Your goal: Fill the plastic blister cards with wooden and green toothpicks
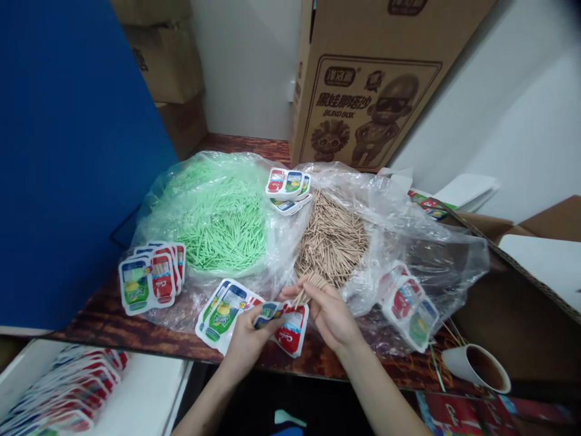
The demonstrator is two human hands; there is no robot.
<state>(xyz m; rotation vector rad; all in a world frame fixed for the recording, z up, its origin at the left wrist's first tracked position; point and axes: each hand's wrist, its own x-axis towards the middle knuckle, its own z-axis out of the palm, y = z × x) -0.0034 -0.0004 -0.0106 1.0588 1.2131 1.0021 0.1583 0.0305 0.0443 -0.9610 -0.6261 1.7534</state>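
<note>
My left hand [253,334] is closed on a double pouch [292,330] with a green drink print on one half and a red Cola print on the other. Between the fingers of my right hand [330,312] is a small bundle of thin tan sticks [313,287], its lower ends at the top edge of the pouch's red half. Just left of my hands lies a fanned stack of similar pouches [223,316]. Past my right hand, a heap of tan sticks [333,236] fills an opened clear bag. Green sticks [227,224] fill another bag to its left.
More pouches lie at the left [152,277], on the bags [288,184] and at the right [411,309]. A paper cup of brown liquid [476,368] stands near the front right edge. A white box of pouches [149,384] sits lower left; a tall carton [363,91] stands behind.
</note>
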